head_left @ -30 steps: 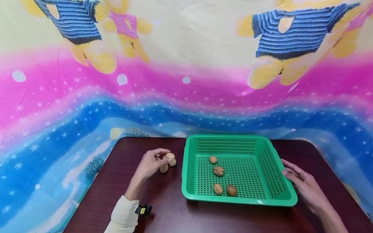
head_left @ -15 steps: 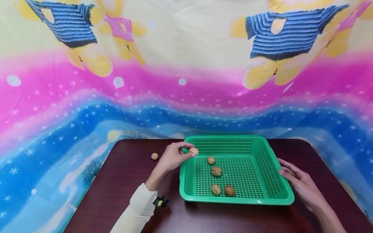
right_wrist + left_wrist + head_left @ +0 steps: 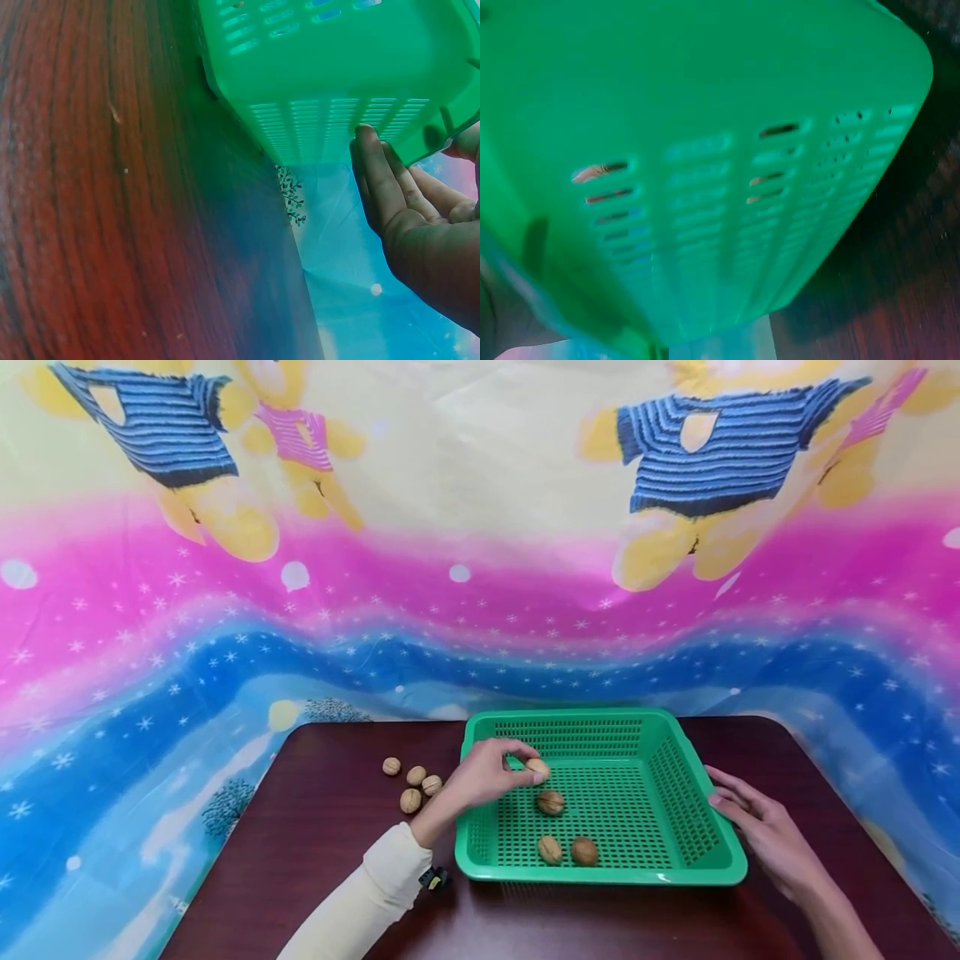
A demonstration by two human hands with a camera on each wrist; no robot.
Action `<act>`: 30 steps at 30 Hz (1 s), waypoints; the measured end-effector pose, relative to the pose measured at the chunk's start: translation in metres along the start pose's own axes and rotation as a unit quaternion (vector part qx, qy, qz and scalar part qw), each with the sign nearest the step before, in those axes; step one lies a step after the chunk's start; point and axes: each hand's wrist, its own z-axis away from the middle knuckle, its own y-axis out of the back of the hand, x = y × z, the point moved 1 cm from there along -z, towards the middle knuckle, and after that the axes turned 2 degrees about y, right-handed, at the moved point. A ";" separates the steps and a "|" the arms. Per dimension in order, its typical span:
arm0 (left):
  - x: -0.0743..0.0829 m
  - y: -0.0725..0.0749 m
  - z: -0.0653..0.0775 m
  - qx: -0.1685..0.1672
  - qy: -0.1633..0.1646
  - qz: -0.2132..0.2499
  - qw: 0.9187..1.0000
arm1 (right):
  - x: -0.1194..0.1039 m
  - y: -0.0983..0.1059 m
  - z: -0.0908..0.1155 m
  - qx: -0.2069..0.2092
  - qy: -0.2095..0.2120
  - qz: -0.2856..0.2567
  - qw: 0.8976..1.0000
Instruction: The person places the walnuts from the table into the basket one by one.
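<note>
My left hand (image 3: 483, 774) reaches over the left rim of the green plastic basket (image 3: 592, 874) and pinches a pale walnut (image 3: 539, 768) between thumb and fingers. Inside the basket, near that hand, lies one walnut (image 3: 551, 803). Two others, a light walnut (image 3: 550, 850) and a darker walnut (image 3: 584, 852), sit by the front wall. At the basket's right side, my right hand (image 3: 765, 835) holds the rim, thumb on top. In the right wrist view its fingers (image 3: 379, 180) lie along the outer slotted wall. The basket hides my left fingers in the left wrist view.
Several loose walnuts (image 3: 410, 800) lie on the dark wooden table (image 3: 322, 827) left of the basket. Behind the table's back edge hangs a colourful printed cloth (image 3: 465, 618). A small black device (image 3: 433, 877) sits at my left wrist.
My left hand has lifted a walnut from the group on the table and carried it rightward over the basket's rim. My right hand stays at the basket's right side.
</note>
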 end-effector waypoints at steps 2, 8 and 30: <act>0.003 -0.004 -0.002 -0.012 0.003 -0.007 1.000 | 0.000 0.000 0.000 -0.001 -0.002 -0.004 1.000; 0.010 -0.015 -0.009 -0.042 -0.007 -0.018 0.999 | 0.000 -0.001 -0.001 -0.002 0.002 -0.016 1.000; 0.002 -0.041 -0.014 -0.115 -0.037 -0.029 0.992 | 0.002 0.000 -0.001 0.002 0.004 -0.014 1.000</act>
